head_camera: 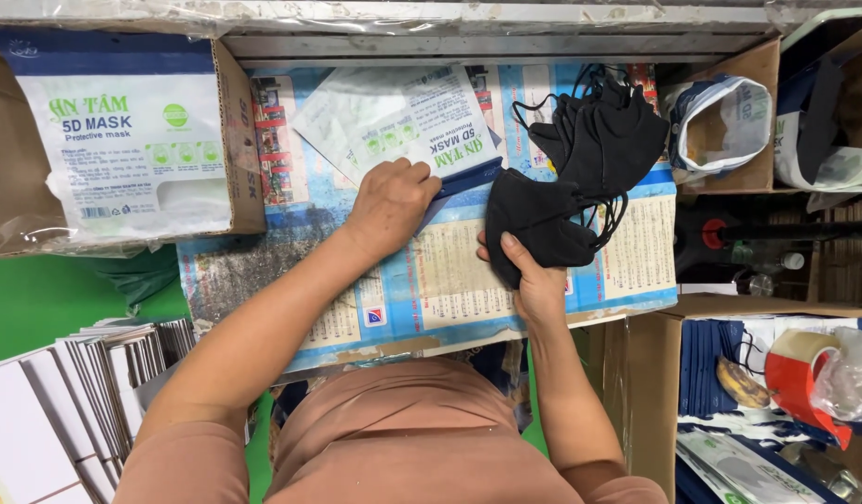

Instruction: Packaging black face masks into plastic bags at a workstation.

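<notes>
- Your left hand (391,203) presses flat, fingers bent, on the flat white-and-blue plastic mask pouches (403,121) lying fanned on the table (431,289); it pins their lower edge and holds nothing up.
- Your right hand (534,280) is clamped on a folded black fabric face mask (534,219), thumb over its lower edge, held just above the table's middle.
- A loose pile of black fabric masks with ear loops (604,131) lies just behind and right of the held mask, touching it.
- The table is covered with a printed blue paper sheet (450,299), worn at the near edge.
- On the left, an open brown cardboard box holding a stack of pouches (137,149) borders the pouches; its wall stands close beside your left hand.
- On the right, a cardboard box with a white plastic bag (725,121) closes that side.
- Lower left: a stack of white cards (86,392). Lower right: a carton with a red tape roll (804,373) and a banana (741,385).
- Open room remains on the sheet between your hands and toward the near edge.
</notes>
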